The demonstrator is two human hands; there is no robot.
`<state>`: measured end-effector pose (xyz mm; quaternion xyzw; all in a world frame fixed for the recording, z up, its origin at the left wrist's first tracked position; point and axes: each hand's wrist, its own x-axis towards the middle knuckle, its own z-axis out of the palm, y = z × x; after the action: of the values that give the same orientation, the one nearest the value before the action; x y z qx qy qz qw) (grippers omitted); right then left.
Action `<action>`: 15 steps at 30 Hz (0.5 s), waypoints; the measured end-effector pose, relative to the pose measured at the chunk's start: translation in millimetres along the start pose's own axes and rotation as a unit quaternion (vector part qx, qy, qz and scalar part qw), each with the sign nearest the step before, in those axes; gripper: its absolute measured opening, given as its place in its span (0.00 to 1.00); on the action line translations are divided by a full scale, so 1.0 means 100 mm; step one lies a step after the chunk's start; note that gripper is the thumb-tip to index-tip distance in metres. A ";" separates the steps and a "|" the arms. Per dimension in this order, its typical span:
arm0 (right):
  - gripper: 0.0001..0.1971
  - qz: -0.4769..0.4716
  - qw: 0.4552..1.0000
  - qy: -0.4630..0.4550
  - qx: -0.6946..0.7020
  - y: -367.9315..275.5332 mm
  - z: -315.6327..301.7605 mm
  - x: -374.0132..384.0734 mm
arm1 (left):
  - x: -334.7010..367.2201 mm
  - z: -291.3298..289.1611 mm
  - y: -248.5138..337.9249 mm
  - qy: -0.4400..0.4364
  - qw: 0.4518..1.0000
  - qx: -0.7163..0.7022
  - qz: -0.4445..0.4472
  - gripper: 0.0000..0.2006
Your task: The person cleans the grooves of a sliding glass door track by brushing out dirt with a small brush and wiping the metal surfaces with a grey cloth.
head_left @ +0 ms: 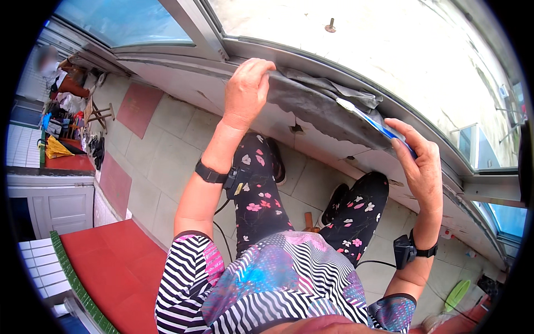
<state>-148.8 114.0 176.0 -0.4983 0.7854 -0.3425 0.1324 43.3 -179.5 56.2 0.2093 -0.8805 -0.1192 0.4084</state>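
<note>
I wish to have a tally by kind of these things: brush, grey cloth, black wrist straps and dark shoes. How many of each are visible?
Brush: 1
Grey cloth: 1
Black wrist straps: 2
Dark shoes: 2
Total: 6

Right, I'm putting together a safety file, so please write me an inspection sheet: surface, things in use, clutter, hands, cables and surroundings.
Surface: ledge below the window, dark grey with a ragged lower edge.
Things in use: blue-and-white brush; grey cloth bunched along the ledge.
Clutter: brown object on the floor between the feet; green flat object at lower right.
Hands: right hand grips the brush; left hand is at the ledge, its grip unclear.
Cables: thin black cable near the left forearm, another near the right.
Surroundings: metal window frame, tiled floor, folding stool.
</note>
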 end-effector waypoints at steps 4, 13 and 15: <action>0.13 -0.047 0.999 0.003 -0.004 -0.02 0.35 0.27 | -0.17 -0.02 0.01 -0.024 0.999 0.039 0.027 0.13; 0.12 -0.061 0.994 -0.066 -0.058 -0.32 0.82 0.96 | -0.63 -0.04 -0.09 0.013 0.996 -0.002 -0.083 0.16; 0.13 -0.044 0.993 -0.094 -0.055 -0.36 0.82 1.01 | -0.80 0.04 -0.11 -0.004 0.996 -0.012 -0.091 0.15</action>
<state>-125.8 -17.4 153.7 -0.5693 0.7643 -0.2554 0.1628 89.8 -151.5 -3.9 0.2830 -0.8578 -0.1676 0.3950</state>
